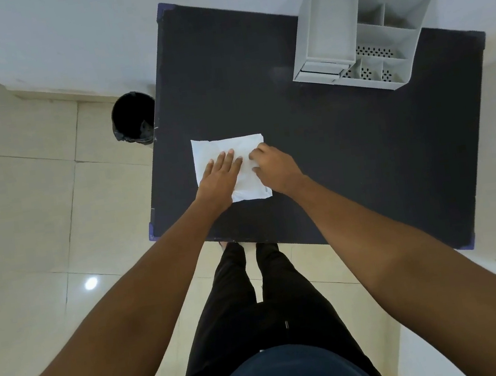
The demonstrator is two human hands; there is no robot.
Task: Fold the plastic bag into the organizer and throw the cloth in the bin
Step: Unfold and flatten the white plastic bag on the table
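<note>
A white plastic bag (222, 147), folded into a rough rectangle, lies flat on the left part of the dark table (345, 149). My left hand (219, 180) rests flat on it with fingers spread, pressing it down. My right hand (273, 164) sits on the bag's right edge, its fingers curled against the plastic. The white organizer (330, 28) with several compartments stands at the table's far right corner. A black-lined bin (133, 117) stands on the floor left of the table. No cloth is visible.
The table's left edge runs close to the bin. Beige floor tiles lie to the left and below. My legs in dark trousers stand at the table's near edge. A white wall rises behind the table.
</note>
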